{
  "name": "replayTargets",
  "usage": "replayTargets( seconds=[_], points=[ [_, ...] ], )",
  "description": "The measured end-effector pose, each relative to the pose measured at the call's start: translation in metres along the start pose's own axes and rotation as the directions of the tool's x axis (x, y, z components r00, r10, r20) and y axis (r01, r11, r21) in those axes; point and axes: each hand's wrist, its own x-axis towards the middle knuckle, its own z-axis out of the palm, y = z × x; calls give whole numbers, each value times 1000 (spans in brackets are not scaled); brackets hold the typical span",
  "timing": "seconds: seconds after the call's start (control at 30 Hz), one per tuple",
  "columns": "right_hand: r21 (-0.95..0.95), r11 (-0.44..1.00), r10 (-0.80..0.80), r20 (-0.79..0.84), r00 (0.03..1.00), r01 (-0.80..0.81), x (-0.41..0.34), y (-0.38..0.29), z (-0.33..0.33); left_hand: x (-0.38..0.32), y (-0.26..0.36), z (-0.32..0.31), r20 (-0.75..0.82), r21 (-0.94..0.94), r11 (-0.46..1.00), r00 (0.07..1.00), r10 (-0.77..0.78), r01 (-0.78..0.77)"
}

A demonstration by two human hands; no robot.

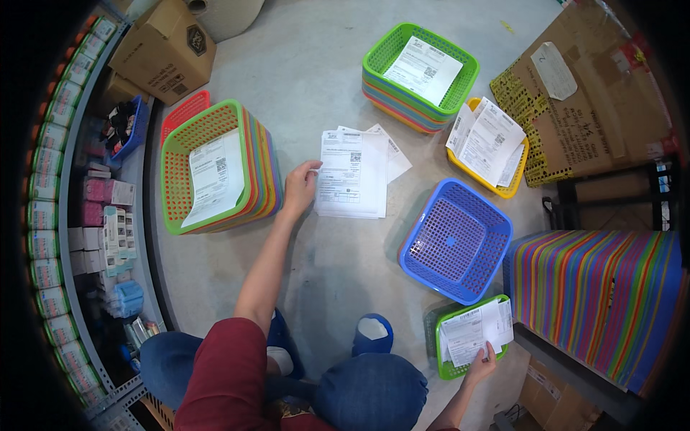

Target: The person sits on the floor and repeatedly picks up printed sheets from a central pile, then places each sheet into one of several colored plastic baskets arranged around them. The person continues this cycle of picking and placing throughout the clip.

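My left hand is at the left edge of a pile of printed paper sheets on the floor; whether it grips a sheet is unclear. My right hand is at the papers in a small green plastic basket, fingers against the lower sheets. Between them a blue plastic basket holds no papers. A printed sheet lies in the green top basket of a stack at left. Another sheet lies in the green-topped stack at the top. A yellow basket holds several papers.
A tall nested stack of coloured baskets stands at right below a large cardboard box. Metal shelving with small boxes runs along the left. A red basket and a cardboard box are at upper left.
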Motion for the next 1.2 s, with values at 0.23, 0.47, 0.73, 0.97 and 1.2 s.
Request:
replayTargets(
  seconds=[0.23, 0.47, 0.73, 0.97, 1.2],
  points=[
    [-668, 737, -327, -227, 917, 98, -14, -49, 8, -5, -8, 1, 142, 58, 987, 980, 138, -147],
    [126, 682, -714, -100, 693, 720, -27, -241, 62, -22, 2, 16, 369, 44, 956, 894, 255, -291],
    [298, 814, -579, 362, 730, 498, -54, -338, 311, -19, 3, 17, 397, 98, 960, 894, 205, -264],
    [647, 762, -366, 467, 805, -28, -35, -327, 337, -15, -3, 18, 485, 140, 926, 840, 245, -351],
    [668, 739, -363, 512, 779, -95, -41, -326, 333, 1, -18, 21, 531, 55, 926, 796, 290, -374]
  ],
)
